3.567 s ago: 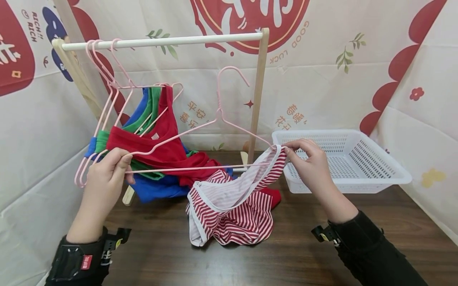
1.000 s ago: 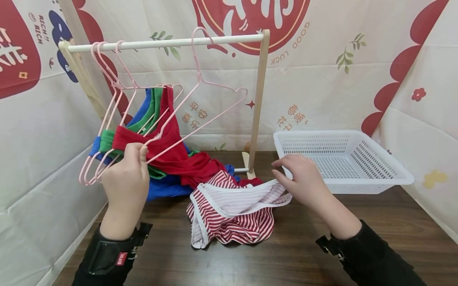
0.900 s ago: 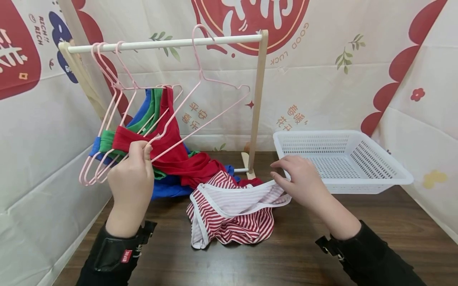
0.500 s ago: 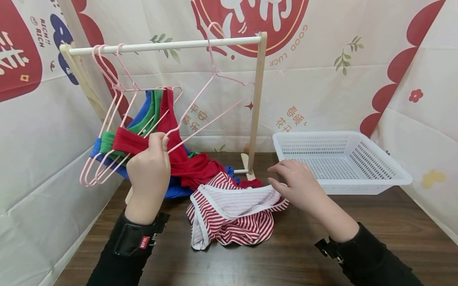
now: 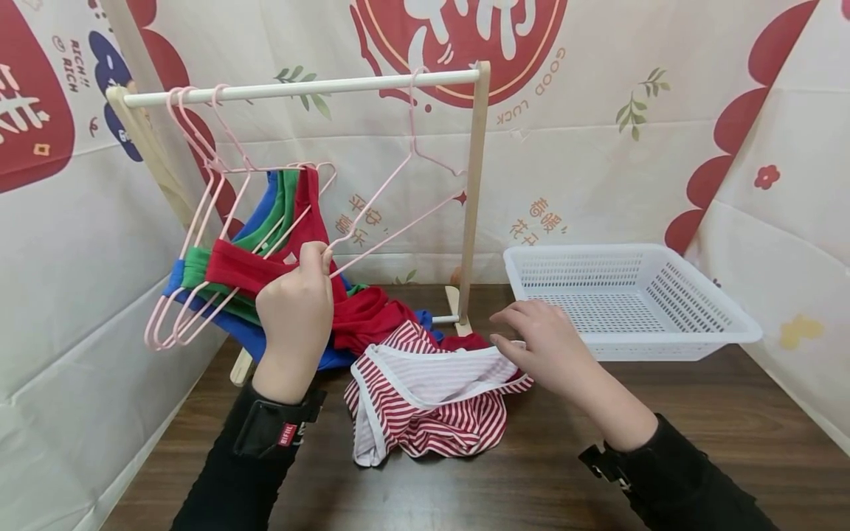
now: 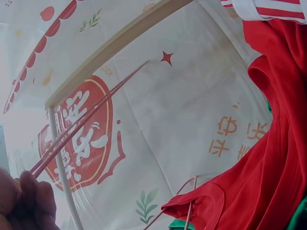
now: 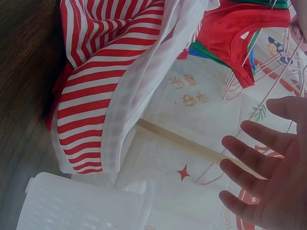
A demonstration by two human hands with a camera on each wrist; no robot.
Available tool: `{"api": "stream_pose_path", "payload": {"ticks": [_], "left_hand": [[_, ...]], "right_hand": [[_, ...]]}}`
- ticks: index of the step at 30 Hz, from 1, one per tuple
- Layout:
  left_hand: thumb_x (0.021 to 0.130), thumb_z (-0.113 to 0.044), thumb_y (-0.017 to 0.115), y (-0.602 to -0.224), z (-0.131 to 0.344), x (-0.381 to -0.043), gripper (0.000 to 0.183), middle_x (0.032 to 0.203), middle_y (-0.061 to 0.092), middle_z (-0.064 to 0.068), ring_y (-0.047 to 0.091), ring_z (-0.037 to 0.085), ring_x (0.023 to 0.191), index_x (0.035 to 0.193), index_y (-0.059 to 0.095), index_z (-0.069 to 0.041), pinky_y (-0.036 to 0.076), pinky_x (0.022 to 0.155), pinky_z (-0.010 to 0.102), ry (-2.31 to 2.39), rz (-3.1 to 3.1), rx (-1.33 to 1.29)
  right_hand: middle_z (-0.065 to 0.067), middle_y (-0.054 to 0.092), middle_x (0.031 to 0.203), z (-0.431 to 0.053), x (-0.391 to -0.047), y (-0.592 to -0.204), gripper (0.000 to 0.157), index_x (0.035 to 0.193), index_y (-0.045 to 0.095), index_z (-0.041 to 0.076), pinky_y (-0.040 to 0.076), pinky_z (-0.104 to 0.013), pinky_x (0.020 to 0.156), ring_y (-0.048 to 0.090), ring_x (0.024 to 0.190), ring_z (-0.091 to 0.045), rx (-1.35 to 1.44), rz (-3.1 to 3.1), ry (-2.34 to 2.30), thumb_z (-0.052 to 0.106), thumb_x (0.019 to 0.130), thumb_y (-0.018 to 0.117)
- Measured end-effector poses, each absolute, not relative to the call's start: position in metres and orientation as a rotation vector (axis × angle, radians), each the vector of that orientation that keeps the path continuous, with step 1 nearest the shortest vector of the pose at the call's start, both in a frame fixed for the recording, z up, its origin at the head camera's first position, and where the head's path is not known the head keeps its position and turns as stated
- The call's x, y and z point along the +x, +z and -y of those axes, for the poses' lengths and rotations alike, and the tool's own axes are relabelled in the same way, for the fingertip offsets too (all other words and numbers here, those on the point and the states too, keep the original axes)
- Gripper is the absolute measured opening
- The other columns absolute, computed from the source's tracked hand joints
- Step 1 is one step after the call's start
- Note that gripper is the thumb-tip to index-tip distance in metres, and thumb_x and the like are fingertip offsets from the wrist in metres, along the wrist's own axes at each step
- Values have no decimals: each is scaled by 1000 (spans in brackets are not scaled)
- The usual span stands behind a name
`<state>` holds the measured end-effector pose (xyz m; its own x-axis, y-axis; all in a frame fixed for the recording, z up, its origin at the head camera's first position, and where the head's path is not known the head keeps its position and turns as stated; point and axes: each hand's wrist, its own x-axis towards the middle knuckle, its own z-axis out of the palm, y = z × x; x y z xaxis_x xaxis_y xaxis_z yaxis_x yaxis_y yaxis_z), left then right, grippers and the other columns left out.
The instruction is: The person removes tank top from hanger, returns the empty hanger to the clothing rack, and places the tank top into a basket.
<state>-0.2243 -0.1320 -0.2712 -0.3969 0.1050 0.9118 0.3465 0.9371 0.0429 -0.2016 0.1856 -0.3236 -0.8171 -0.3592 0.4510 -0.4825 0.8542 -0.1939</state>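
- Head view: the left hand (image 5: 295, 317) pinches the near corner of a thin, pink, triangular hanger (image 5: 398, 234); its hook is above and right of the grip, at the round white rod (image 5: 305, 88), though whether it rests there is hard to tell.
- Right of and below that grip, a crumpled red-and-white striped cloth garment (image 5: 432, 420) lies on the dark brown wood-grain table (image 5: 425, 501); the right hand (image 5: 547, 343) is beside its strap, a white perforated plastic basket (image 5: 664, 338) farther right.
- Left wrist view: fingertips together on the hanger.
- Right wrist view: fingers spread, holding nothing, apart from the striped garment.
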Motion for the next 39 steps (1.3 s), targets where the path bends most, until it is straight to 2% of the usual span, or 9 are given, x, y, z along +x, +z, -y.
{"api": "stream_pose_path", "payload": {"ticks": [11, 19, 24, 34, 39], "left_hand": [[102, -26, 51, -275, 132, -223, 30, 57, 50, 10, 41, 21, 39, 104, 56, 4, 43, 43, 33, -294, 1988, -355], [97, -25, 62, -278, 135, -219, 33, 65, 57, 12, 43, 21, 42, 113, 56, 3, 39, 42, 31, -391, 2009, -408], [94, -26, 66, -279, 136, -218, 34, 72, 62, 13, 46, 21, 44, 112, 57, 2, 40, 43, 31, -433, 2006, -451], [94, -29, 64, -282, 144, -213, 33, 66, 57, 10, 43, 19, 43, 106, 59, 1, 36, 42, 28, -391, 2038, -492], [95, -31, 62, -286, 152, -212, 32, 64, 56, 9, 42, 18, 42, 103, 60, 0, 35, 41, 29, -352, 2065, -494]], "right_hand": [[-5, 67, 105, -183, -203, -326, 24, 107, 71, 9, 40, -51, 91, 56, 107, -29, 651, 2629, 398, 25, 89, 69], [-5, 66, 106, -181, -203, -323, 27, 108, 71, 9, 40, -50, 90, 55, 108, -29, 636, 2651, 399, 27, 88, 70], [-6, 66, 107, -178, -203, -322, 28, 109, 71, 10, 41, -50, 89, 55, 108, -29, 637, 2655, 393, 29, 88, 70], [-5, 66, 107, -167, -203, -325, 29, 109, 71, 10, 40, -49, 89, 55, 108, -28, 694, 2686, 407, 29, 87, 71], [-6, 65, 108, -161, -204, -330, 30, 111, 70, 10, 40, -49, 92, 55, 107, -27, 806, 2691, 400, 29, 87, 72]]}}
